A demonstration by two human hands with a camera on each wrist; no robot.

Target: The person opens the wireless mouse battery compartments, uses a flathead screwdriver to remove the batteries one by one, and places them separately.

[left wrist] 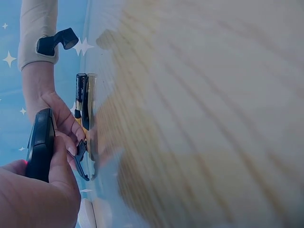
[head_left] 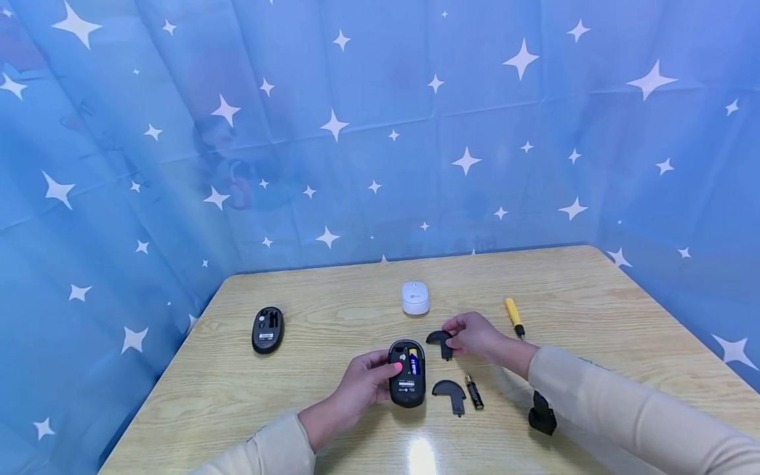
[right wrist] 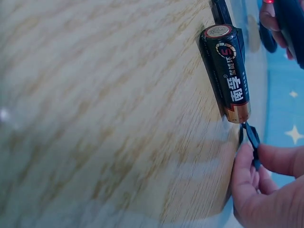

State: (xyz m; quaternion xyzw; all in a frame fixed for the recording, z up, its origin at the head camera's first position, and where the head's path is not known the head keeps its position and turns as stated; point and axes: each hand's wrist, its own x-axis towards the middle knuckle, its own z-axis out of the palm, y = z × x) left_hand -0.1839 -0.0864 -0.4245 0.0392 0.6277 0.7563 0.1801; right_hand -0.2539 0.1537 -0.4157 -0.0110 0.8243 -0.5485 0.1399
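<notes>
A: What is the left hand (head_left: pixel 363 379) doing?

B: It grasps a black mouse (head_left: pixel 408 393) above the surface (head_left: pixel 332 310), with the thumb on the underside, which is turned toward the head camera. The battery place is uncovered, and a blue and yellow battery (head_left: pixel 414 363) lies in it.

A: And the right hand (head_left: pixel 477 336)?

B: It pinches a dark cover (head_left: pixel 439 338) between thumb and fingers, just beside this mouse. I cannot tell if the cover is touching the surface.

A: Which things are near to them?

B: A second cover (head_left: pixel 451 389) lies nearer to the person, and at its right side there is a loose black battery (head_left: pixel 474 392) with a copper-coloured end.

A: What is farther away?

B: A white mouse (head_left: pixel 415 298) stands behind the hands. Another black mouse (head_left: pixel 268 333) lies well apart at the left, its underside up. On the right is a yellow-handled screwdriver (head_left: pixel 513 313), partly hidden by the forearm. Behind everything hangs a blue curtain (head_left: pixel 386 158) with white stars.
</notes>
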